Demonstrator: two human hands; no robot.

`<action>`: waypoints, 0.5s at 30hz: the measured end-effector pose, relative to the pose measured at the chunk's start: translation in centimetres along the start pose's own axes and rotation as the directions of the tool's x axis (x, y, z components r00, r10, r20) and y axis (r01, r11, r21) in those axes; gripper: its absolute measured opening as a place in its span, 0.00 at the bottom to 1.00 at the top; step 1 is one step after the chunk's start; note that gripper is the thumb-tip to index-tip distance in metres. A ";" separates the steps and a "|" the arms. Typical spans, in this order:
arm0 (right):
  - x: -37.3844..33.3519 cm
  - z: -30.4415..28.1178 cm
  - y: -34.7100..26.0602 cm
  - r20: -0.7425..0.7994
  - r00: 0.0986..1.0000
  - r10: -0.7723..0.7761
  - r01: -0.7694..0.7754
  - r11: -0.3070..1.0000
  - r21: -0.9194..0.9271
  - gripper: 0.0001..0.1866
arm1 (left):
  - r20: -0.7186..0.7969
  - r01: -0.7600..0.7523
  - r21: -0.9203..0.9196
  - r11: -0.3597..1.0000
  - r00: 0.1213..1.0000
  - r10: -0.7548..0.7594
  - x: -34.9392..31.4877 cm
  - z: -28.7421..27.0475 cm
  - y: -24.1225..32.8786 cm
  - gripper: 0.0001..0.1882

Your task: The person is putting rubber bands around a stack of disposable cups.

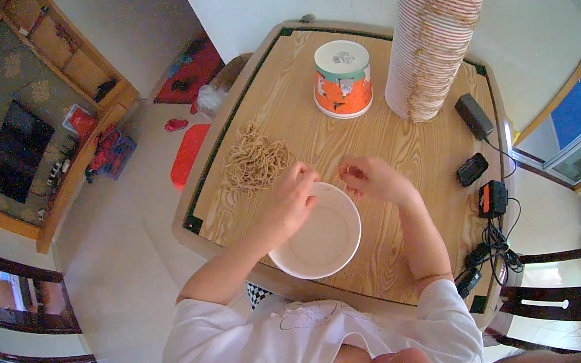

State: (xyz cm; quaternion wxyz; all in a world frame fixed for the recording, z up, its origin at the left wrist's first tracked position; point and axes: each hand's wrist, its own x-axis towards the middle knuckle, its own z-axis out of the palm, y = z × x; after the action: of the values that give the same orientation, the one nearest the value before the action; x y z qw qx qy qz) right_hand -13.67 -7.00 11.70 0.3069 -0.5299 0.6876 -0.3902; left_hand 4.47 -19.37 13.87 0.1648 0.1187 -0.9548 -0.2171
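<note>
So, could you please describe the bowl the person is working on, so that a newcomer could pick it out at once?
Start at the wooden table and find the tall stack of striped paper bowls at its far right. Come back to the near edge, where the left hand rests on the rim of a bowl. It is plain white inside, open side up and empty, unlike the orange upside-down bowl farther back.
</note>
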 end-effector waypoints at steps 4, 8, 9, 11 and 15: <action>0.1 -0.3 -0.2 -0.017 0.998 -0.065 0.064 0.997 -0.043 0.05 | 0.016 0.017 -0.044 0.999 1.000 -0.017 1.7 -0.8 -1.8 0.14; 0.4 0.1 -0.2 -0.077 0.988 -0.130 0.116 0.980 -0.164 0.05 | 0.280 0.159 -0.279 0.947 0.957 -0.078 5.9 0.0 -5.2 0.11; 0.4 0.0 -0.1 -0.080 0.988 -0.131 0.116 0.979 -0.169 0.05 | 0.376 0.140 -0.368 0.919 0.927 0.009 6.7 0.1 -5.2 0.11; 0.4 -0.1 0.3 -0.120 0.977 -0.174 0.141 0.959 -0.246 0.05 | 0.526 0.201 -0.399 0.895 0.850 0.044 7.3 0.7 -4.9 0.12; 0.2 -0.1 -0.5 -0.151 0.984 -0.093 0.049 0.962 -0.270 0.07 | 0.719 0.443 -0.439 0.782 0.695 0.010 7.2 1.3 -3.9 0.13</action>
State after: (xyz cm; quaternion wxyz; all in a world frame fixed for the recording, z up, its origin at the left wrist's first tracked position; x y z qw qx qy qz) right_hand -13.60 -7.25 12.17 0.1621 -0.5570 0.7368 -0.3473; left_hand -2.04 -24.46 12.93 -0.2011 0.0913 -0.8090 -0.5448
